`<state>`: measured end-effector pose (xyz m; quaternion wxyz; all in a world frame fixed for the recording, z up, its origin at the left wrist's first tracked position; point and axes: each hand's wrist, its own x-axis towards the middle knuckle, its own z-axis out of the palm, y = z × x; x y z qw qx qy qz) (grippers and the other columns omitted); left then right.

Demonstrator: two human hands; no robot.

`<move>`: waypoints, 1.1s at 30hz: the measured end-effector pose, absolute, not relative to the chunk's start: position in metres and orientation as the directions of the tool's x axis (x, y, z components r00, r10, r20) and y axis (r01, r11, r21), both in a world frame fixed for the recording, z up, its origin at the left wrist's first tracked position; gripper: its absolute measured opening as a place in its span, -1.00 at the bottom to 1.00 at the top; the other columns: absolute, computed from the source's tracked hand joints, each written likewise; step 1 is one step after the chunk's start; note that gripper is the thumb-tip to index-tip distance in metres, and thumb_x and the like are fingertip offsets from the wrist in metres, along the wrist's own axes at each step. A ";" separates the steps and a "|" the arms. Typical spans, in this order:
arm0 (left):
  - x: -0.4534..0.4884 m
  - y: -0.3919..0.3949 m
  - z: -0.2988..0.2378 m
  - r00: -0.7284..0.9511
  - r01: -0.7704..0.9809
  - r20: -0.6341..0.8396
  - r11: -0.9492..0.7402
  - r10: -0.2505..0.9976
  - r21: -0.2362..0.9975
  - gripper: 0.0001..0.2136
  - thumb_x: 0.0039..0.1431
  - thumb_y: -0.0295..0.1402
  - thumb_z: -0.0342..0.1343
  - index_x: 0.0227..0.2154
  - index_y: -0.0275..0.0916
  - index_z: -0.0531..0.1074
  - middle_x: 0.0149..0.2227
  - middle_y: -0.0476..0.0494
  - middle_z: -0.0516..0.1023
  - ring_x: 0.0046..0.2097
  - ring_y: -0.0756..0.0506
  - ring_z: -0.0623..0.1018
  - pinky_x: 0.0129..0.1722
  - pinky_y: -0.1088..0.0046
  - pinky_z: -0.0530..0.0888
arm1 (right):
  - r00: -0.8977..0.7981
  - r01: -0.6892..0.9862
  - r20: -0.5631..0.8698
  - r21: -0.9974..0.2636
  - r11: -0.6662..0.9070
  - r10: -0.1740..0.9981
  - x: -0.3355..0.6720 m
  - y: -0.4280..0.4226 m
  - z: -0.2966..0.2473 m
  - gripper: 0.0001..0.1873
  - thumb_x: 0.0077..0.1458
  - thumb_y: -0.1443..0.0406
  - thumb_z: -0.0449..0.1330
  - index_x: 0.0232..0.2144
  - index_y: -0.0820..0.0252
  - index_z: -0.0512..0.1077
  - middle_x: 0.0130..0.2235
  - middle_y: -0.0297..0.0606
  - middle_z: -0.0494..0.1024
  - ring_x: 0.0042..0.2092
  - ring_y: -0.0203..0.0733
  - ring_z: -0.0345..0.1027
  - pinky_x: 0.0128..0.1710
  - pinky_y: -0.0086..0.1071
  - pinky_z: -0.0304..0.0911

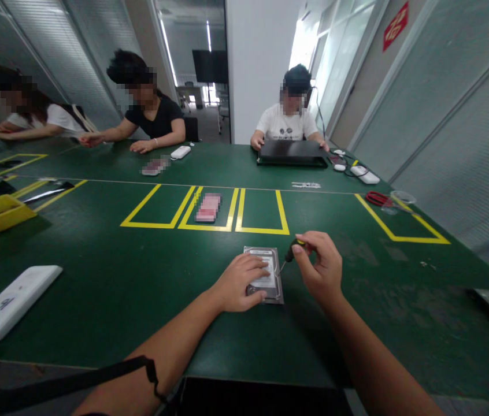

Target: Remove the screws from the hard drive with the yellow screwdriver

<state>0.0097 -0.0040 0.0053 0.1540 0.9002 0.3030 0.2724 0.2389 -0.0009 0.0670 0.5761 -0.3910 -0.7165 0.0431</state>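
A metal hard disk drive [274, 292] with a white label lies flat on the green table in front of me. My left hand [244, 281] rests on its left side, fingers stretched out across the label. In my right hand [322, 267] is a screwdriver [289, 253] with a dark handle, pinched between thumb and fingers. Its thin shaft slants down to the drive's right edge, where the tip appears to touch. The exact spot under the tip is too small to make out.
Yellow tape [262, 231] marks rectangles on the green table [162, 323]. A pink phone [208, 208] lies beyond the drive. At left are a white device [14, 303] and yellow bins [4, 214]. Small loose bits [428, 264] lie at right. Across sits a person holding a black panel [292, 153].
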 end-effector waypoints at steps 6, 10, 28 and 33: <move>0.009 -0.004 0.005 0.666 0.463 0.399 -0.769 0.630 0.441 -0.57 0.14 -0.15 0.17 0.05 -0.18 0.45 0.14 -0.25 0.48 0.21 -0.29 0.41 0.28 0.00 0.19 | -0.029 0.456 0.782 -0.543 0.705 0.622 0.241 -0.001 0.062 -0.71 0.28 0.39 0.09 -0.03 0.08 0.49 -0.05 -0.21 0.56 -0.01 -0.12 0.42 -0.01 -0.14 0.33; 0.009 -0.004 0.006 0.668 0.465 0.394 -0.768 0.631 0.441 -0.57 0.14 -0.16 0.17 0.05 -0.18 0.45 0.14 -0.25 0.48 0.21 -0.29 0.41 0.28 0.00 0.19 | -0.024 0.494 0.795 -0.518 0.699 0.606 0.240 0.000 0.062 -0.76 0.23 0.40 0.16 -0.08 0.09 0.50 -0.11 -0.23 0.56 -0.12 -0.16 0.42 -0.20 -0.25 0.33; 0.009 -0.004 0.006 0.665 0.461 0.397 -0.766 0.632 0.447 -0.57 0.14 -0.16 0.17 0.06 -0.18 0.45 0.14 -0.25 0.48 0.21 -0.29 0.40 0.28 -0.01 0.19 | -0.007 0.500 0.771 -0.548 0.670 0.636 0.241 -0.001 0.062 -0.77 0.24 0.36 0.13 -0.09 0.12 0.52 -0.10 -0.19 0.58 -0.11 -0.13 0.45 -0.19 -0.22 0.36; 0.009 -0.004 0.004 0.668 0.460 0.395 -0.768 0.630 0.446 -0.57 0.15 -0.15 0.17 0.06 -0.18 0.45 0.16 -0.24 0.47 0.21 -0.28 0.40 0.28 -0.01 0.20 | -0.005 0.479 0.783 -0.544 0.689 0.622 0.240 0.000 0.062 -0.79 0.21 0.35 0.17 -0.10 0.12 0.51 -0.10 -0.18 0.56 -0.09 -0.13 0.45 -0.22 -0.26 0.35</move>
